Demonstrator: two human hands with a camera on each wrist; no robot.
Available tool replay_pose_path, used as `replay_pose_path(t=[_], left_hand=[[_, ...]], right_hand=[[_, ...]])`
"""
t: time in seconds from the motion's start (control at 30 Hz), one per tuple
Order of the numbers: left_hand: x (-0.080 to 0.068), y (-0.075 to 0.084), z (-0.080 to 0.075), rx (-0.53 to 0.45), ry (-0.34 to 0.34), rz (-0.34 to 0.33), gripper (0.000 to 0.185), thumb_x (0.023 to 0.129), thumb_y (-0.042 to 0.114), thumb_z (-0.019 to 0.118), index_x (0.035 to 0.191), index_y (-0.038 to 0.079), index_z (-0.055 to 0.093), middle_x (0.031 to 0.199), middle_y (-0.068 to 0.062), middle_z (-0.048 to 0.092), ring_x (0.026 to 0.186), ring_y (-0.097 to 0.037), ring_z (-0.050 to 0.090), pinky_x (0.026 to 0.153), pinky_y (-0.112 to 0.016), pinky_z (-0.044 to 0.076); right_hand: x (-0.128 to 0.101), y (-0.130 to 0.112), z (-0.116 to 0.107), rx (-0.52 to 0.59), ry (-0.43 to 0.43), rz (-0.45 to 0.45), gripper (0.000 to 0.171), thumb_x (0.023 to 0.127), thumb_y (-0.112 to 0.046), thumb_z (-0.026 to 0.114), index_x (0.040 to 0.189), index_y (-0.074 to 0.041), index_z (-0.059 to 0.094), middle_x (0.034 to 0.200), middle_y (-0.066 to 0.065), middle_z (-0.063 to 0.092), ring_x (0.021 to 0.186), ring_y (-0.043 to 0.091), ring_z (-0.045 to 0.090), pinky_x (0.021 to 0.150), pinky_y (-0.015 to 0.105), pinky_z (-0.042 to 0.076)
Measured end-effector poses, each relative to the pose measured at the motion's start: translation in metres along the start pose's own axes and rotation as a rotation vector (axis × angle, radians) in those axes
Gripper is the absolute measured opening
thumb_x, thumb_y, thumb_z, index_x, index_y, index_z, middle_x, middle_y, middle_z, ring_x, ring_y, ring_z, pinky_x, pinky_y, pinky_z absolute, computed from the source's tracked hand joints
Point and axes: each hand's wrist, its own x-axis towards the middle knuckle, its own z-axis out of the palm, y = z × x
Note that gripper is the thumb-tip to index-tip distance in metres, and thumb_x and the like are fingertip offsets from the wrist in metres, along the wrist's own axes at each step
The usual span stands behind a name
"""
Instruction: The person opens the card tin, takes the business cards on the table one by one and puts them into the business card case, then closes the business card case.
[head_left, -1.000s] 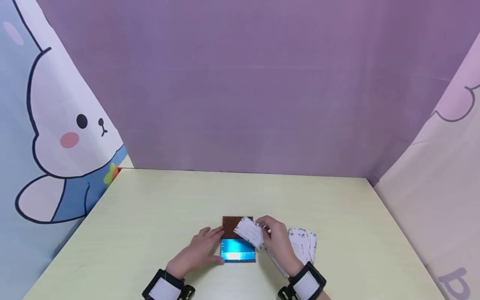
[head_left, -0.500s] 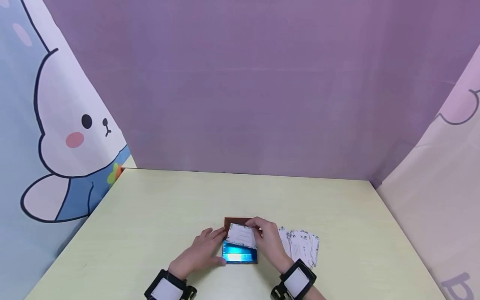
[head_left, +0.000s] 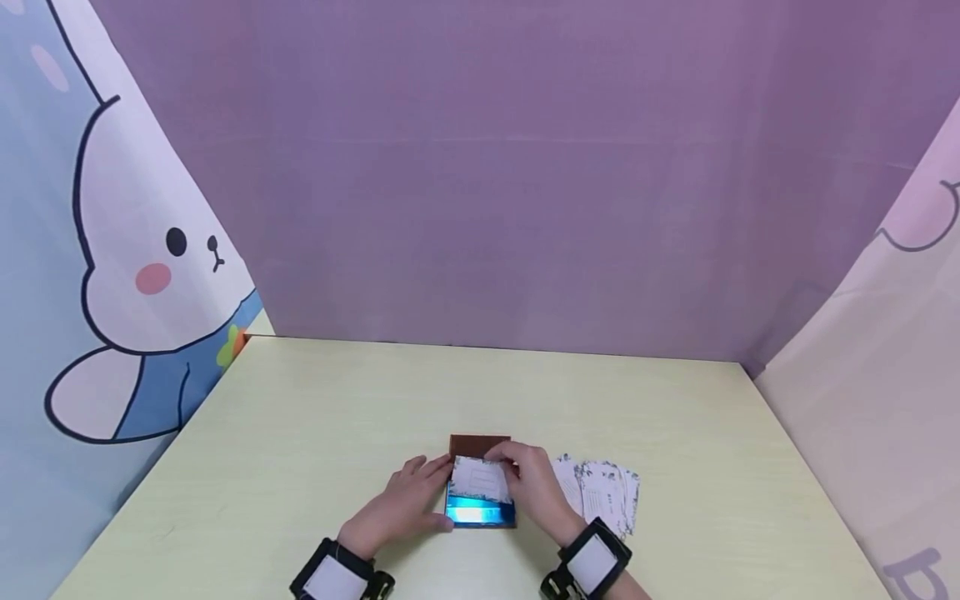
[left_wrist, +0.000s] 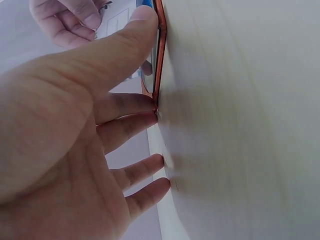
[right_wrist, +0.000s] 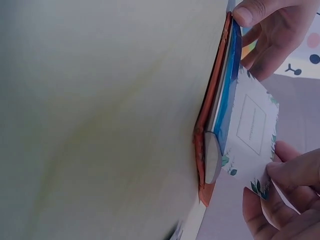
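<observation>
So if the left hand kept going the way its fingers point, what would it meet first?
The card case: the left hand already touches its left edge with thumb and fingertips, so nothing lies between. Beyond the case would come the right hand, holding a card.

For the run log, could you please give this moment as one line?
left hand: steadies brown-and-blue card case | right hand: pinches white leaf-printed card over case
</observation>
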Motion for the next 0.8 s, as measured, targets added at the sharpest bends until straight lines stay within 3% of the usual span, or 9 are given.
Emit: replay_pose_path(t=[0.27, 0.53, 0.67, 0.8], left_hand=[[0.0, 0.007, -0.012, 0.001, -0.065, -0.017, 0.11, 0.054, 0.084, 0.05, 0.144, 0.04, 0.003, 0.152, 0.02, -0.004, 0.141, -0.023, -0.011, 0.096, -0.068, 0.023], [0.001, 0.008, -0.011, 0.004, -0.05, -0.017, 0.109, 0.054, 0.088, 0.044, 0.144, 0.041, 0.004, 0.152, 0.021, -0.003, 0.141, -0.023, -0.007, 0.095, -0.068, 0.025], [0.002, 0.008, -0.01, 0.002, -0.054, -0.015, 0.108, 0.054, 0.087, 0.044, 0.144, 0.041, 0.004, 0.152, 0.02, -0.004, 0.141, -0.024, -0.008, 0.094, -0.07, 0.025], [0.002, 0.006, -0.007, 0.003, -0.034, 0.005, 0.109, 0.054, 0.086, 0.047, 0.144, 0.04, 0.005, 0.153, 0.019, -0.003, 0.141, -0.024, -0.007, 0.093, -0.07, 0.026]], right_hand=[[-0.002, 0.001, 0.006, -0.053, -0.1, -0.02, 0.037, 0.089, -0.013, 0.055, 0.106, -0.046, 0.056, 0.105, -0.028, 0.054, 0.099, -0.005, 0.052, 0.078, 0.026, 0.053], [0.002, -0.073, -0.049, -0.057, -0.252, -0.003, 0.04, 0.082, -0.006, 0.063, 0.102, -0.041, 0.06, 0.102, -0.015, 0.055, 0.092, 0.004, 0.054, 0.076, 0.028, 0.052], [0.001, -0.087, -0.057, -0.042, -0.297, -0.015, 0.042, 0.078, -0.002, 0.065, 0.105, -0.033, 0.062, 0.103, -0.006, 0.057, 0.091, 0.005, 0.052, 0.076, 0.025, 0.051], [-0.001, -0.089, -0.058, -0.076, -0.302, -0.029, 0.048, 0.074, 0.002, 0.068, 0.106, -0.034, 0.061, 0.102, -0.008, 0.056, 0.09, 0.006, 0.051, 0.074, 0.025, 0.05]])
